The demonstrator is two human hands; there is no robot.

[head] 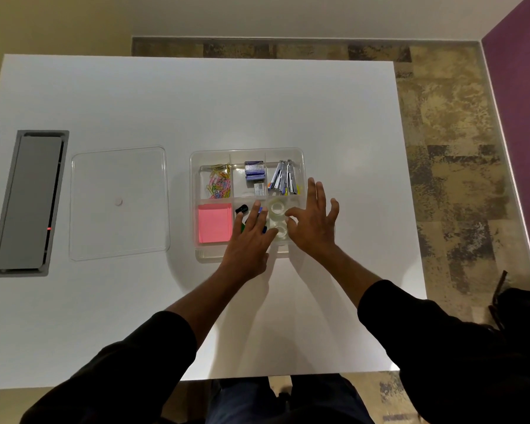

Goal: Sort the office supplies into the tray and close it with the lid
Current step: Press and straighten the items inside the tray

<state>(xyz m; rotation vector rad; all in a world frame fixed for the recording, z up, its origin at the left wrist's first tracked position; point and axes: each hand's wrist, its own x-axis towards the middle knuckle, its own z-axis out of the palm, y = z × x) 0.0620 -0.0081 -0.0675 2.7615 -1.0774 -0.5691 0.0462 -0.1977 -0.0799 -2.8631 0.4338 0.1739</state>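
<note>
A clear six-compartment tray (193,179) sits mid-table. Its back row holds coloured paper clips (218,182), blue staple boxes (254,172) and staplers (283,178). The front row holds pink sticky notes (214,223), small dark items (241,209) and clear tape rolls (277,208). My left hand (248,240) hovers over the front middle compartment with fingers spread. My right hand (314,223) is over the tray's front right corner, fingers apart, its thumb by the tape rolls. The clear lid (119,203) lies flat to the tray's left.
A grey cable hatch (28,203) is set into the white table (196,102) at far left, with a small red light. The table's right edge drops to patterned carpet (450,179). A dark bag (514,304) lies on the floor at right.
</note>
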